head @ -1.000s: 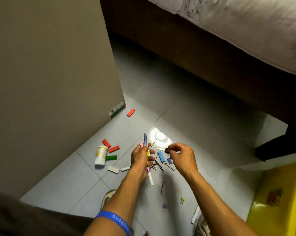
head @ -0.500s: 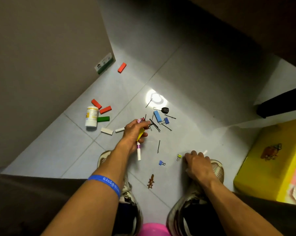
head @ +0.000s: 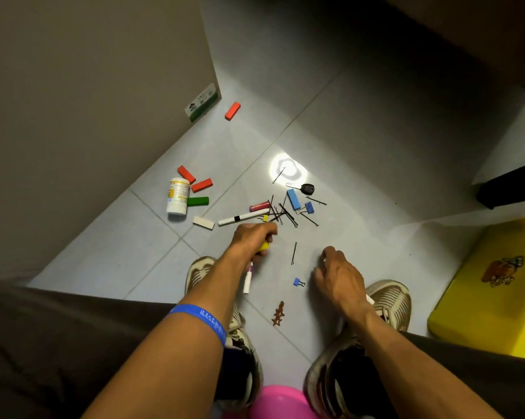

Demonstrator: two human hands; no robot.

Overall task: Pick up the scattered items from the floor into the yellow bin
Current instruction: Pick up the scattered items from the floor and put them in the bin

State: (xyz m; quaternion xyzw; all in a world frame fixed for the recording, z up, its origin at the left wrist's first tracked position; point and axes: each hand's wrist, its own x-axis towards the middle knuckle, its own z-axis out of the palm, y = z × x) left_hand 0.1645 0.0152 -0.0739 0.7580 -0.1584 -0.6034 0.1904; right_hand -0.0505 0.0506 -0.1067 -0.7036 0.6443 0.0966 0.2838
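Left hand (head: pixel 253 241) grips markers (head: pixel 248 278). Right hand (head: pixel 340 276), fingers curled over the floor (head: pixel 361 146), grips a white object; yellow bin (head: pixel 494 297) stands right of it, contents hidden.

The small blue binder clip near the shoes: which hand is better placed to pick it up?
Probably the right hand: it hovers beside the small blue binder clip, while the left hand already grips pens.
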